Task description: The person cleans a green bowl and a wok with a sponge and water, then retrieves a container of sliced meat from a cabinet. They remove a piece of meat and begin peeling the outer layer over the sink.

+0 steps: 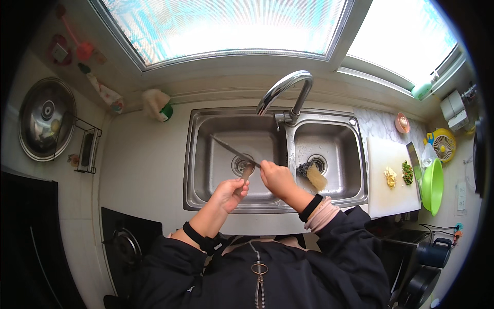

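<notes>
Over the left basin of the stainless steel double sink (235, 208), my right hand (278, 179) is closed around the handle end of a knife (227, 147). Its narrow blade points up and to the left. My left hand (229, 195) pinches a slim, brownish piece (247, 174), whose upper end meets or lies just under the blade near the handle; its material cannot be told. Below both is the drain (240, 164). The chrome faucet (299, 92) arches over the back of the sink. A tan scrubbing pad (317, 178) and a dark scourer (305, 169) lie beside the right basin's drain.
On the right, a white cutting board (386, 204) holds chopped pale pieces (390, 177), chopped green and red pieces (407, 173) and a cleaver (415, 162). Beside it are a green plastic basin (433, 187) and a small pink bowl (402, 123). A gas hob (127, 247) is at lower left.
</notes>
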Motion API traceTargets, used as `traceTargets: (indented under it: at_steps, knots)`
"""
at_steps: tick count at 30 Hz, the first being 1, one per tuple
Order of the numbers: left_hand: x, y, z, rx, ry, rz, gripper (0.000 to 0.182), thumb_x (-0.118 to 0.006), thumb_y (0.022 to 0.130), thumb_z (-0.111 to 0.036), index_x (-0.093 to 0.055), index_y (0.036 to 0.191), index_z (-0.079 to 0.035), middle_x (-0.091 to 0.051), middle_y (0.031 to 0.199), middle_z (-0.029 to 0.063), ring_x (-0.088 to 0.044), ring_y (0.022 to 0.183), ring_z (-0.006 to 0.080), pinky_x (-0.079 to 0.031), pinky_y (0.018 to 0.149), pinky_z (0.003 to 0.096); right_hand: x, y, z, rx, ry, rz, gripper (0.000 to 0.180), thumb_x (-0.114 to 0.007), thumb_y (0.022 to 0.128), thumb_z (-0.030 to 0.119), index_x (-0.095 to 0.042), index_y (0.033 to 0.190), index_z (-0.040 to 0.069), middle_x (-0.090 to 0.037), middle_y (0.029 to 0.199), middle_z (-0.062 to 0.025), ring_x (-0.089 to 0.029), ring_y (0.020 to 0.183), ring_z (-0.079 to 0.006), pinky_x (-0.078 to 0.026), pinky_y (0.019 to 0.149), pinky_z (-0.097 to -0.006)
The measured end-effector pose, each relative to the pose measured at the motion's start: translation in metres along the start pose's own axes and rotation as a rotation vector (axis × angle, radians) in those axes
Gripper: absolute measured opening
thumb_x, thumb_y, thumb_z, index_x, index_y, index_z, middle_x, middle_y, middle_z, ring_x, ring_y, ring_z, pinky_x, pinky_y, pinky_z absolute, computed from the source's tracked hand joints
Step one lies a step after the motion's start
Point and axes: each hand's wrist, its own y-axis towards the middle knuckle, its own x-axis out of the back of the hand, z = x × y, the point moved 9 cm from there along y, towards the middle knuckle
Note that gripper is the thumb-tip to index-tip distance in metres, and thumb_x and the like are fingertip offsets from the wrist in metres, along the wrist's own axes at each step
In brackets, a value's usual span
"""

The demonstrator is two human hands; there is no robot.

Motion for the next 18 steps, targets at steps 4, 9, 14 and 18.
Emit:
traceTargets:
  at_steps: [4,9,14,18]
  knots:
    - [0.005,0.003,0.006,0.067,-0.050,-0.033,0.011,-0.049,0.089,-0.001,-0.053,0.096,0.007,-0.057,0.086,0.0120,-0.053,0.070,0.0171,-0.045,0.058,0.0253,-0.012,-0.004,0.007,0.074,0.021,0.130,0.012,-0.056,0.084,0.014,-0.047,0.083,0.006,-0.057,0.068,-0.0117,-0.060,0.056,-0.0318,-0.048,0.048,-0.0418]
    - [0.006,0.004,0.006,0.088,-0.119,-0.046,0.010,-0.049,0.089,0.000,-0.051,0.096,0.006,-0.056,0.087,0.0118,-0.053,0.071,0.0166,-0.045,0.058,0.0241,-0.005,-0.004,-0.005,0.002,0.023,0.023,0.011,-0.054,0.086,0.015,-0.048,0.082,0.007,-0.059,0.069,-0.0116,-0.060,0.056,-0.0320,-0.048,0.048,-0.0418]
    - [-0.003,0.006,0.004,0.099,-0.116,-0.019,0.009,-0.049,0.089,0.000,-0.051,0.096,0.006,-0.056,0.086,0.0113,-0.054,0.071,0.0166,-0.045,0.058,0.0238,0.002,-0.003,-0.015,-0.068,0.020,-0.004,0.010,-0.053,0.086,0.014,-0.048,0.084,0.006,-0.059,0.071,-0.0135,-0.060,0.057,-0.0335,-0.048,0.049,-0.0431]
    - [-0.005,0.009,-0.001,0.087,-0.102,-0.032,0.010,-0.050,0.090,-0.002,-0.052,0.094,0.007,-0.055,0.085,0.0113,-0.051,0.070,0.0166,-0.043,0.057,0.0236,-0.006,0.000,-0.010,0.006,0.056,0.145,0.010,-0.054,0.086,0.013,-0.048,0.084,0.005,-0.059,0.070,-0.0142,-0.060,0.059,-0.0345,-0.048,0.049,-0.0441]
